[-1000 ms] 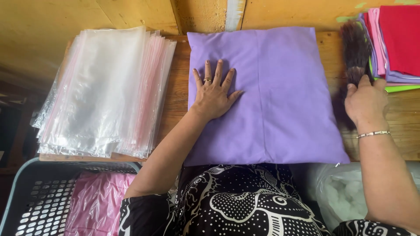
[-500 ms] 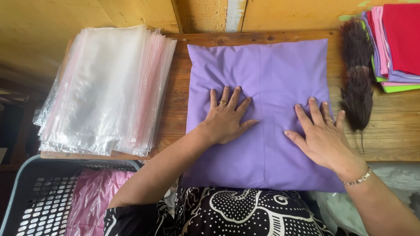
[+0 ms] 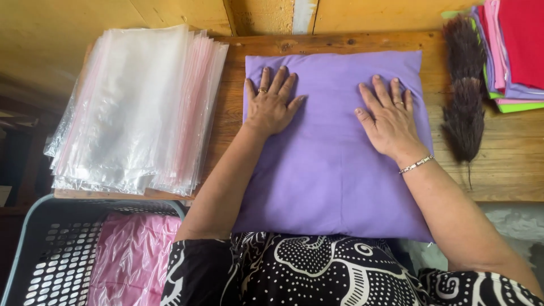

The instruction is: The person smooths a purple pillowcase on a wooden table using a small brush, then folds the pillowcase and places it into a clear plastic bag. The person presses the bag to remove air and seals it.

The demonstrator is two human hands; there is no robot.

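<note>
Head view: grey basket (image 3: 39,249), near left, is holding a pink bagged item (image 3: 133,258). Left hand (image 3: 272,105) and right hand (image 3: 388,119), fingers spread flat, are pressing the purple cushion (image 3: 334,170) at centre, both having shifted farther up it.

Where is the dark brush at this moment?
In the head view the dark brush lies on the wooden table, right of the purple pillow, beside the stack of coloured cloths.

Clear plastic bags (image 3: 136,107) stacked left

Packing workshop: stacked plastic bags (image 3: 136,107), folded fabrics (image 3: 513,48).
</note>
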